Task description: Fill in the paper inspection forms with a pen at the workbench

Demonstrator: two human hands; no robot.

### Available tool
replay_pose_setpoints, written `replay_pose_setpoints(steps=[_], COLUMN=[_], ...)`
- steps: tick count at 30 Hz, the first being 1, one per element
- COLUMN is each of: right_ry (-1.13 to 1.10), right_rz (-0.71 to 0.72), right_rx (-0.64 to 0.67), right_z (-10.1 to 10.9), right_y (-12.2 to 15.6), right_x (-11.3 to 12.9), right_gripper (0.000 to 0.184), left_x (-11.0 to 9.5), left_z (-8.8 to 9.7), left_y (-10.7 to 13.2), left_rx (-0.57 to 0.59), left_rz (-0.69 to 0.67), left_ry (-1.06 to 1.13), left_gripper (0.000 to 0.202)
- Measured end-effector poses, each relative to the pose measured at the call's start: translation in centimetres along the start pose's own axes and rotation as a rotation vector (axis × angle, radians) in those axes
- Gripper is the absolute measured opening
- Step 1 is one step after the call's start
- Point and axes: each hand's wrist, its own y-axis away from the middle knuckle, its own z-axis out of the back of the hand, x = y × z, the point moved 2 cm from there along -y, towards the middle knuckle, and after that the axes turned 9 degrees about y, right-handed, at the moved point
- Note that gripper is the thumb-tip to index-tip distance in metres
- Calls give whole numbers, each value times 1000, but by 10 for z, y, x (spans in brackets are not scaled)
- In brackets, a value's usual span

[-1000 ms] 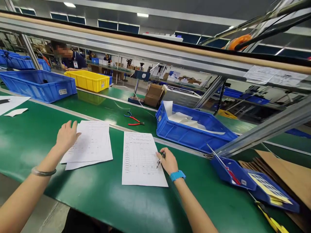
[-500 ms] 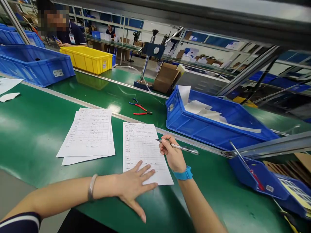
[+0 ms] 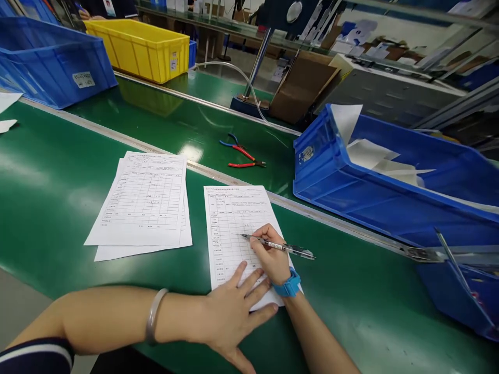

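Note:
A printed form (image 3: 230,249) with a table of rows lies on the green tabletop in front of me. Flat across its lower part, with fingers spread, rests my left hand (image 3: 237,311). My right hand (image 3: 273,257) pinches a pen (image 3: 296,250) whose tip points at the middle rows of the form; whether it touches the paper I cannot tell. A blue band (image 3: 287,283) circles my right wrist, and a bangle (image 3: 155,315) my left. To the left lie overlapping filled-in forms (image 3: 144,197).
Beyond the metal strip lie pliers (image 3: 244,153) with red and blue handles. A blue bin (image 3: 382,192) with papers stands right, a yellow bin (image 3: 136,47) and a blue bin (image 3: 58,62) at the back left. A person's hand (image 3: 83,13) shows behind them.
My right hand has moved with the pen down and inward over the form, closer to my left hand. The view has tilted down and come nearer the table.

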Motion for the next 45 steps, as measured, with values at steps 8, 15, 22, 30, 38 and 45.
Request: replay_pose_setpoints(steps=[8,15,22,30,38,45], right_ry=[62,79,83,66,88,27], right_rz=[60,16,22,11,49,34], right_rx=[142,83,105,94,88,-171], right_z=[-2,-4,-5,-4,-6,17], right_y=[-1,-2,-2,-2,0,-9], right_x=[9,8,5,6,8,-2], right_gripper=[19,29,31,32,31,31], left_x=[0,2,2,2,1,-1], left_z=[-1,-6,-6,-4,-1,6], left_y=[-2,-2,-3,-2,-2,-1], left_rx=[58,39,61,103,110,146], left_rz=[11,4,10,10,-1,-13], left_ry=[9,9,-8,-47,-141,-205], left_gripper=[112,114,112,109,107,104])
